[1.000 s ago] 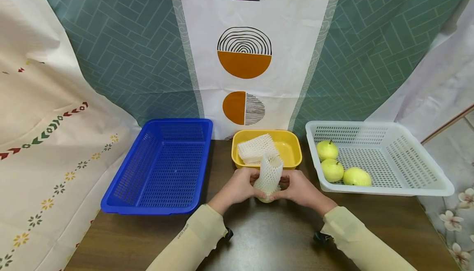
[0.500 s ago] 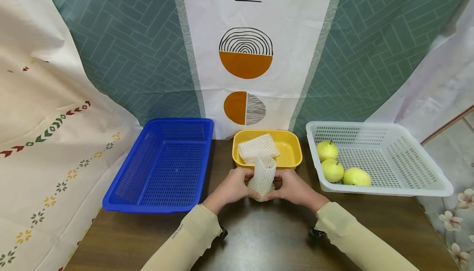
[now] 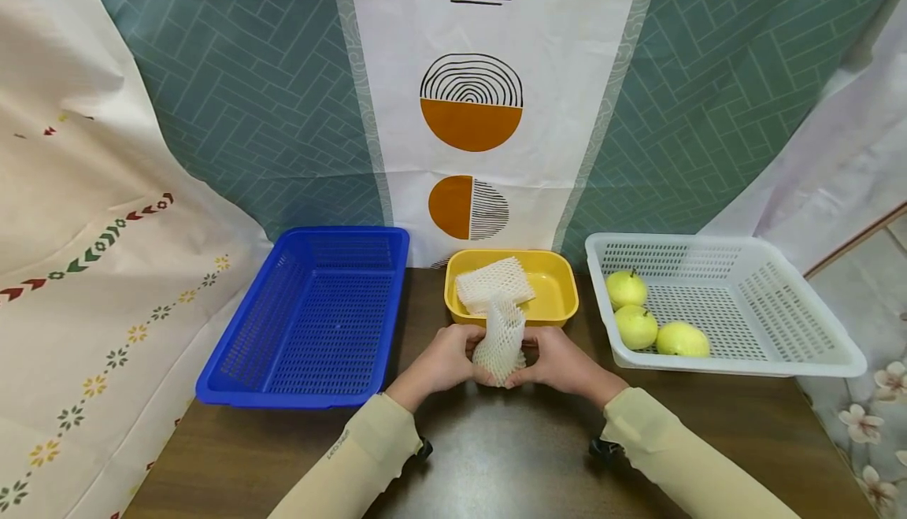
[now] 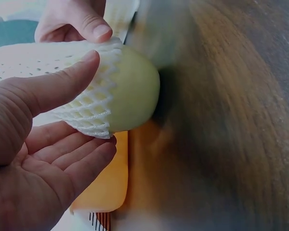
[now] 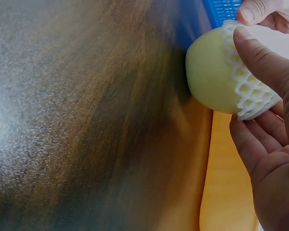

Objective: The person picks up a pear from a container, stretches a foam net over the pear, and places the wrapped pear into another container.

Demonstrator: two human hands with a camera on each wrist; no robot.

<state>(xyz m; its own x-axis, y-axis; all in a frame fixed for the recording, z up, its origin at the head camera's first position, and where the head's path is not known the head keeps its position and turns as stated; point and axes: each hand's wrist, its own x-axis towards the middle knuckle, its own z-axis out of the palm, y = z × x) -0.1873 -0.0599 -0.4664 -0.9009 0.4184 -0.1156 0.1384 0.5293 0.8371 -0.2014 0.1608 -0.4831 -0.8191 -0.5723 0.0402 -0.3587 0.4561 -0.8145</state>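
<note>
The left hand (image 3: 451, 357) and right hand (image 3: 560, 361) grip a foam net (image 3: 501, 338) around a pear (image 5: 209, 72), just in front of the yellow tray (image 3: 554, 291). The lower end is bare: uneven pulling could tear the net; a slackened hold could let the pear roll.

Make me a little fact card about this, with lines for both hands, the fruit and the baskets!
Left hand: grips the white foam net around a pale-green round fruit
Right hand: grips the same net from the other side
Fruit end: one end bare, sticking out of the net
Yellow plastic tray: behind the hands, with loose white foam netting inside
Blue rectangular plastic basket: to the left
White rectangular plastic basket: to the right, holding three yellow-green pears
</note>
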